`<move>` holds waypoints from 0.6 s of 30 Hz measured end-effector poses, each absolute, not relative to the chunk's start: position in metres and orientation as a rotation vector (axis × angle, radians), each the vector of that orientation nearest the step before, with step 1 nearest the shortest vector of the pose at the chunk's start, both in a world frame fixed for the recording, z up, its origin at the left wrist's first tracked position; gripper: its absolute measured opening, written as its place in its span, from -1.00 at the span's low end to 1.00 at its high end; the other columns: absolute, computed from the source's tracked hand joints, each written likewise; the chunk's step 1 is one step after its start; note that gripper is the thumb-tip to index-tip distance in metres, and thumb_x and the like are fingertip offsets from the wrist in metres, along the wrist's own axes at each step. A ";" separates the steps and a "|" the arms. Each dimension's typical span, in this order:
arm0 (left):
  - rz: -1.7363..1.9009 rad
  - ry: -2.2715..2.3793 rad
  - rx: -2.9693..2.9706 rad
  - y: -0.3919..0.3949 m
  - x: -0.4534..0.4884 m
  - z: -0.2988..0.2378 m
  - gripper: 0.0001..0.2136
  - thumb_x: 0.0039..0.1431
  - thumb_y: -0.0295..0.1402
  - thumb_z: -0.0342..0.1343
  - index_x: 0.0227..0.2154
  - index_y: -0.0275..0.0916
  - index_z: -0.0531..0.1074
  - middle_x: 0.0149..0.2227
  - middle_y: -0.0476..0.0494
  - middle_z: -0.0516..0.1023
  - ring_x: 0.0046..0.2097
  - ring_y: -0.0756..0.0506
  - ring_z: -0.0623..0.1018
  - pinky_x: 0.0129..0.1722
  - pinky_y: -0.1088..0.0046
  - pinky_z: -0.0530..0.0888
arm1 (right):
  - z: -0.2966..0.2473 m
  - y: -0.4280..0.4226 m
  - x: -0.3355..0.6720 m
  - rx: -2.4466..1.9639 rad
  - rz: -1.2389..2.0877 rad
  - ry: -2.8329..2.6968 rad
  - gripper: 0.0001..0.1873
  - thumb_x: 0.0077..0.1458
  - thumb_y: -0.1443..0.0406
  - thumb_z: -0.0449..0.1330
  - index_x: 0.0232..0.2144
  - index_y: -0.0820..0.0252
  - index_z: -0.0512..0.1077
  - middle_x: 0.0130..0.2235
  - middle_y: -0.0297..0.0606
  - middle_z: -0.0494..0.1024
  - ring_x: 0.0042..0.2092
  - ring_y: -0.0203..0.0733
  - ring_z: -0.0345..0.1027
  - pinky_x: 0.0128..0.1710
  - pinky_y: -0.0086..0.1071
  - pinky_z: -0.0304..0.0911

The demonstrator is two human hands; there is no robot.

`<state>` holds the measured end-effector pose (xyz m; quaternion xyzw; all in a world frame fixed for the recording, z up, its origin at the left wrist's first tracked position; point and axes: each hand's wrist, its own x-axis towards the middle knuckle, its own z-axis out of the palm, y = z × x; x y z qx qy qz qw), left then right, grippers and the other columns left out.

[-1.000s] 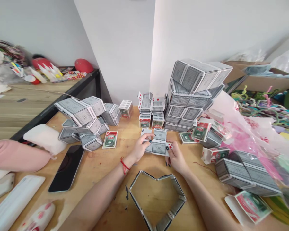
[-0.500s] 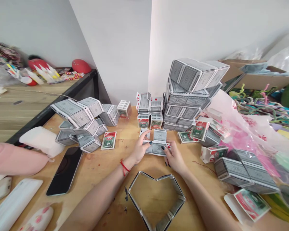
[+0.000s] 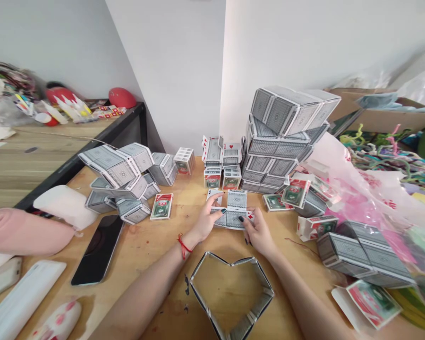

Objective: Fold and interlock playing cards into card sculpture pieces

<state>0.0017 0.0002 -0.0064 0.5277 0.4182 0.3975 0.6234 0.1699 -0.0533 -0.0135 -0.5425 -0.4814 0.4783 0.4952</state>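
A small folded piece of grey-backed playing cards (image 3: pixel 233 213) lies on the wooden table (image 3: pixel 156 245) in front of me. My left hand (image 3: pixel 206 220) pinches its left end, thumb and fingers closed on the cards. At its right end my right hand (image 3: pixel 257 232) does the same, with a dark-nailed thumb on top. Just below both wrists sits a heart-shaped frame made of cards (image 3: pixel 233 295), hollow in the middle.
Tall stacks of card blocks (image 3: pixel 283 137) stand behind, more blocks (image 3: pixel 120 174) at left. Card boxes (image 3: pixel 162 206) are scattered about. A black phone (image 3: pixel 98 249) lies left, a pink plastic bag (image 3: pixel 357 198) right. A person's pink sleeve (image 3: pixel 21 231) rests at far left.
Both hands stay on the card piece; the right thumb has shifted slightly onto its top. The view moved a little.
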 end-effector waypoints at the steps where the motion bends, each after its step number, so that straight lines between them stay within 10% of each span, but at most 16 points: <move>1: 0.925 0.942 1.170 0.000 0.002 -0.006 -0.51 -0.03 -0.43 0.06 0.04 -0.12 0.23 -0.19 -0.10 0.42 -0.20 -0.08 0.39 -0.17 0.37 0.33 | -0.014 -0.054 0.170 -1.295 1.179 -1.155 -0.72 0.05 0.10 0.08 -0.30 0.07 0.08 -0.66 -0.61 0.20 -0.79 -0.46 0.00 -0.83 -0.58 -0.05; 10: 1.010 0.639 0.841 0.006 0.003 -0.005 -0.52 0.06 -0.05 -0.06 -0.08 -0.31 0.35 -0.04 -0.28 0.41 -0.05 -0.22 0.42 -0.11 0.27 0.36 | -0.016 -0.058 0.172 -1.160 0.986 -1.048 -0.79 0.06 0.19 0.09 -0.28 0.07 0.15 -0.38 -0.26 0.47 -0.43 -0.17 0.43 -0.52 -0.30 0.36; 18: 0.672 0.485 0.615 0.003 -0.008 0.004 -0.54 0.06 -0.23 0.01 0.06 -0.12 0.16 -0.11 -0.21 0.45 -0.18 -0.20 0.51 -0.19 0.06 0.41 | -0.017 -0.058 0.183 -1.172 0.587 -1.211 -0.95 -0.02 0.34 0.12 -0.43 0.12 0.39 -0.24 -0.16 0.50 -0.15 -0.05 0.39 -0.16 -0.10 0.31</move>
